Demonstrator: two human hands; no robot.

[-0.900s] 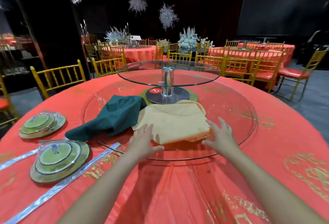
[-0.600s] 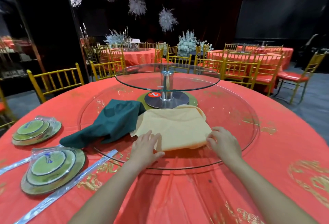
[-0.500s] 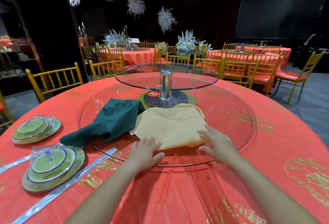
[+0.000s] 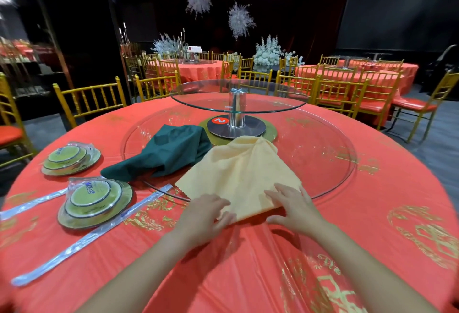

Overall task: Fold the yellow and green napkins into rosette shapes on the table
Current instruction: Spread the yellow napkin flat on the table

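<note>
The left hand (image 4: 203, 215) and right hand (image 4: 291, 207) are pressing flat, fingers open, on the yellow napkin (image 4: 238, 173); the green napkin (image 4: 164, 153) is lying beside it

Dark hall w/ gold chairs (image 4: 412, 106), red-clothed tables (image 4: 196, 72), grey floor (image 4: 442, 143).

Left of the glass turntable (image 4: 323, 158), wrapped plate stacks (image 4: 95, 203) and strips (image 4: 82, 240) are crowding the cloth (image 4: 62, 275); a green napkin (image 4: 164, 156) is overhanging its left rim; its right half is lying bare.
</note>
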